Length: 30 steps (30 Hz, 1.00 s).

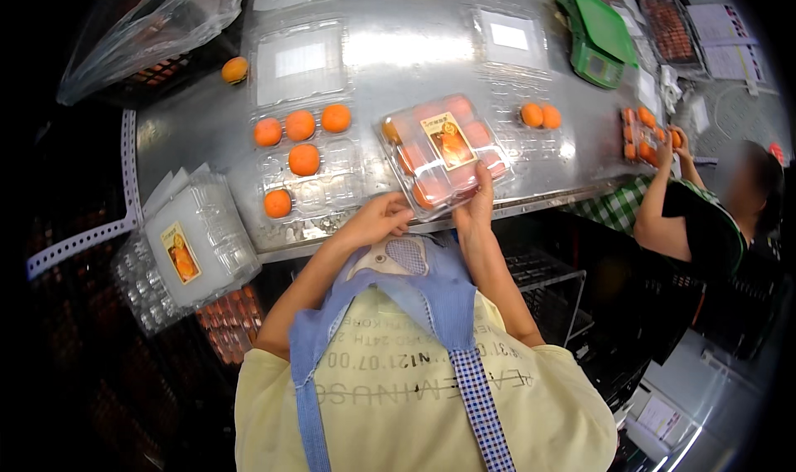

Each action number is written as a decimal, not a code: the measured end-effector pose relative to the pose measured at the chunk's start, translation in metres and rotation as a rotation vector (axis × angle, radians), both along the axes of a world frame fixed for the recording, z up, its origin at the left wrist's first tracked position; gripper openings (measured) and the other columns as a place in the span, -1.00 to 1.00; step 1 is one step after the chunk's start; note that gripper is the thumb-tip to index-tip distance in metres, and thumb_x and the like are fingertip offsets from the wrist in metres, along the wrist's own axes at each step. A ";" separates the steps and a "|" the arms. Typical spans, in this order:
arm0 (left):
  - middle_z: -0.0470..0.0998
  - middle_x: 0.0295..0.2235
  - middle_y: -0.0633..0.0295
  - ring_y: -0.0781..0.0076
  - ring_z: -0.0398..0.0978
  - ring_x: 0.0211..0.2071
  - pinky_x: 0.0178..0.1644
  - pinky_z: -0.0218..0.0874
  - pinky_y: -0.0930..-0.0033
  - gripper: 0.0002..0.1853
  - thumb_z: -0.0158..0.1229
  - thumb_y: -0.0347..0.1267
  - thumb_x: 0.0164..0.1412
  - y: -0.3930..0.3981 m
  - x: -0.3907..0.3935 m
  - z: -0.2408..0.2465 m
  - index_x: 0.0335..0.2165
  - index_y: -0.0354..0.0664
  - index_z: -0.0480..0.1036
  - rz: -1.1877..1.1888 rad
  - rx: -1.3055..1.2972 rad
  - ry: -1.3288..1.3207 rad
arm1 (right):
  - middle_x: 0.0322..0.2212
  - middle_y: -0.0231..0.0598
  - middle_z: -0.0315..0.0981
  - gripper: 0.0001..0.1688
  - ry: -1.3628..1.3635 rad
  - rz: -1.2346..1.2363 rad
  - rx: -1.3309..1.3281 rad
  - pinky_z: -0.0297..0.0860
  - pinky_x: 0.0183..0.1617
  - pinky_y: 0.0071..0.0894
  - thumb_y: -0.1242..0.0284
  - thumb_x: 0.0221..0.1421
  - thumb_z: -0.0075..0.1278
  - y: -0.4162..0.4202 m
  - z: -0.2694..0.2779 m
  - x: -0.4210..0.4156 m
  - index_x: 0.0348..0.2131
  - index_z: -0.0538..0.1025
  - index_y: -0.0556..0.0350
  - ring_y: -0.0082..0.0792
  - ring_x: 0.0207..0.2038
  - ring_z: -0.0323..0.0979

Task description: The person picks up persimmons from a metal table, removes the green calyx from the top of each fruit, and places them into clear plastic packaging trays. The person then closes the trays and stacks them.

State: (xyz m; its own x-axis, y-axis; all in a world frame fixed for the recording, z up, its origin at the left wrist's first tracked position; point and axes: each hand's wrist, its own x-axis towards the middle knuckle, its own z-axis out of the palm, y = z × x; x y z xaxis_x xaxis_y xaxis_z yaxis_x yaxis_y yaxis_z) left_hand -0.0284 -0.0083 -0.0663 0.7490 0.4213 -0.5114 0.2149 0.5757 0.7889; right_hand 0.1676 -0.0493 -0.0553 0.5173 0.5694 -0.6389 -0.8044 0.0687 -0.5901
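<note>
A closed clear plastic clamshell [410, 136] full of round orange fruits, with a printed label on its lid, is tilted at the near edge of the metal table. My right hand [477, 198] grips its near right side, thumb on top of the lid. Close to its near left corner is my left hand [385, 217], fingers curled; whether they touch the plastic I cannot tell. Left of it lies an open clamshell tray [336, 192] with several loose fruits [304, 159] in its hollows. Another open tray [528, 145] on the right holds two fruits [541, 116].
A stack of clamshells [230, 235] stands at the left table edge. One fruit [234, 70] lies by a plastic-lined crate [155, 74]. A green scale [597, 49] stands far right. A co-worker's hands [675, 145] handle another fruit-filled tray [629, 135] at the right.
</note>
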 end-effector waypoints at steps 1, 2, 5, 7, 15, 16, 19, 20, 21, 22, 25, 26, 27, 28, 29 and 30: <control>0.46 -0.21 0.01 0.36 0.48 -0.29 -0.24 0.38 0.44 -0.57 0.02 -0.36 0.22 0.002 0.001 0.000 0.00 -0.38 0.23 0.039 -0.062 0.001 | -0.06 -0.21 0.34 -0.44 0.017 0.018 -0.006 0.22 0.11 -0.19 0.24 0.11 -0.02 0.003 -0.005 -0.003 0.01 0.29 0.17 -0.26 0.00 0.30; 0.45 -0.24 0.05 0.36 0.50 -0.28 -0.23 0.39 0.44 -0.60 -0.04 -0.41 0.23 0.005 0.002 0.002 0.01 -0.36 0.21 0.092 -0.141 0.030 | -0.06 -0.22 0.34 -0.44 0.034 0.034 -0.012 0.22 0.11 -0.18 0.24 0.09 0.00 0.005 -0.010 -0.005 0.01 0.30 0.15 -0.27 -0.01 0.30; 0.46 -0.27 0.05 0.35 0.51 -0.31 -0.24 0.40 0.44 -0.60 -0.05 -0.43 0.23 0.005 0.000 -0.010 0.01 -0.37 0.20 0.188 -0.186 0.040 | -0.07 -0.27 0.34 -0.44 0.087 0.122 -0.026 0.22 0.10 -0.22 0.24 0.08 0.04 0.003 -0.022 0.000 0.01 0.31 0.10 -0.33 -0.02 0.30; 0.46 -0.32 0.06 0.35 0.52 -0.36 -0.28 0.41 0.44 -0.69 -0.07 -0.45 0.23 0.002 0.004 -0.012 -0.08 -0.40 0.23 0.226 -0.191 0.072 | -0.06 -0.28 0.34 -0.45 0.106 0.193 -0.023 0.21 0.11 -0.22 0.23 0.08 0.03 -0.002 -0.024 0.006 0.01 0.31 0.09 -0.34 -0.02 0.30; 0.43 -0.51 0.14 0.46 0.45 -0.55 -0.53 0.32 0.47 -0.89 -0.08 -0.44 0.21 -0.003 0.020 0.000 -0.30 -0.26 0.21 0.268 -0.131 0.160 | -0.01 -0.20 0.27 -0.37 0.124 0.318 -0.006 0.18 0.15 -0.18 0.12 0.12 -0.06 -0.011 -0.013 0.031 0.05 0.26 0.12 -0.26 0.04 0.25; 0.42 -0.52 0.16 0.48 0.41 -0.58 -0.56 0.27 0.49 -0.90 -0.09 -0.45 0.20 -0.001 0.019 0.004 -0.32 -0.25 0.21 0.273 -0.111 0.198 | 0.00 -0.18 0.26 -0.35 0.134 0.324 0.040 0.18 0.15 -0.16 0.09 0.13 -0.09 -0.012 -0.007 0.034 0.06 0.25 0.14 -0.24 0.05 0.24; 0.36 -0.57 0.23 0.56 0.26 -0.68 -0.67 0.08 0.53 -0.93 -0.11 -0.45 0.17 0.006 0.013 0.016 -0.36 -0.21 0.22 0.298 -0.039 0.296 | 0.04 -0.13 0.22 -0.24 0.123 0.344 0.119 0.17 0.16 -0.12 -0.02 0.13 -0.21 -0.017 -0.004 0.047 0.10 0.19 0.19 -0.20 0.08 0.21; 0.32 -0.60 0.27 0.60 0.19 -0.73 -0.71 0.01 0.54 -0.95 -0.12 -0.45 0.16 0.008 0.011 0.021 -0.38 -0.20 0.22 0.314 -0.008 0.319 | 0.01 -0.14 0.26 -0.30 0.192 0.306 0.122 0.22 0.10 -0.10 0.01 0.21 -0.33 -0.020 -0.010 0.053 0.08 0.23 0.22 -0.21 0.05 0.25; 0.28 -0.62 0.30 0.64 0.11 -0.77 -0.76 -0.07 0.54 -0.96 -0.12 -0.45 0.15 0.010 0.009 0.023 -0.40 -0.19 0.22 0.330 0.023 0.340 | 0.01 -0.13 0.26 -0.30 0.236 0.364 0.155 0.22 0.10 -0.10 0.02 0.21 -0.33 -0.020 -0.009 0.060 0.08 0.23 0.23 -0.21 0.05 0.25; 0.25 -0.65 0.36 0.68 0.06 -0.77 -0.76 -0.08 0.56 -0.95 -0.11 -0.44 0.14 0.012 0.004 0.025 -0.40 -0.18 0.24 0.320 0.078 0.350 | 0.01 -0.11 0.26 -0.30 0.281 0.422 0.189 0.22 0.09 -0.09 0.02 0.21 -0.33 -0.020 -0.007 0.068 0.07 0.23 0.24 -0.20 0.04 0.26; 0.24 -0.66 0.40 0.71 0.06 -0.76 -0.75 -0.11 0.57 -0.92 -0.12 -0.43 0.14 0.023 -0.004 0.044 -0.35 -0.17 0.27 0.302 0.065 0.353 | -0.04 -0.12 0.30 -0.37 0.144 0.615 0.075 0.26 0.05 -0.25 0.10 0.20 -0.24 -0.008 -0.012 0.073 0.02 0.28 0.29 -0.28 -0.02 0.31; 0.24 -0.66 0.43 0.74 0.06 -0.75 -0.75 -0.11 0.58 -0.88 -0.12 -0.42 0.13 0.025 -0.007 0.044 -0.33 -0.17 0.30 0.285 0.088 0.378 | -0.06 -0.14 0.32 -0.40 0.057 0.691 0.002 0.27 0.04 -0.30 0.13 0.20 -0.20 -0.004 -0.013 0.071 0.00 0.29 0.29 -0.31 -0.04 0.32; 0.24 -0.66 0.43 0.73 0.06 -0.76 -0.75 -0.11 0.58 -0.89 -0.12 -0.42 0.13 0.029 -0.008 0.047 -0.34 -0.17 0.30 0.265 0.111 0.402 | -0.08 -0.16 0.33 -0.43 -0.036 0.768 -0.066 0.28 0.03 -0.34 0.17 0.19 -0.17 0.003 -0.013 0.070 -0.01 0.30 0.30 -0.33 -0.05 0.33; 0.24 -0.66 0.43 0.73 0.06 -0.76 -0.75 -0.11 0.58 -0.89 -0.12 -0.41 0.13 0.033 -0.009 0.052 -0.34 -0.17 0.30 0.245 0.134 0.425 | -0.14 -0.21 0.37 -0.48 -0.026 0.749 -0.075 0.31 -0.01 -0.42 0.26 0.13 -0.04 0.007 -0.022 0.071 -0.04 0.33 0.29 -0.40 -0.10 0.36; 0.24 -0.66 0.43 0.73 0.06 -0.76 -0.75 -0.12 0.58 -0.89 -0.12 -0.41 0.13 0.036 -0.009 0.057 -0.35 -0.17 0.31 0.226 0.157 0.448 | -0.15 -0.21 0.38 -0.48 -0.024 0.779 -0.064 0.32 -0.02 -0.42 0.26 0.12 -0.03 0.008 -0.023 0.073 -0.04 0.33 0.29 -0.40 -0.10 0.36; 0.25 -0.63 0.44 0.73 0.11 -0.70 -0.71 -0.07 0.59 -0.90 -0.10 -0.40 0.14 0.040 -0.010 0.061 -0.38 -0.17 0.31 0.237 0.126 0.416 | -0.15 -0.21 0.38 -0.47 -0.024 0.811 -0.052 0.33 -0.02 -0.41 0.27 0.10 -0.01 0.010 -0.021 0.074 -0.04 0.33 0.29 -0.40 -0.10 0.37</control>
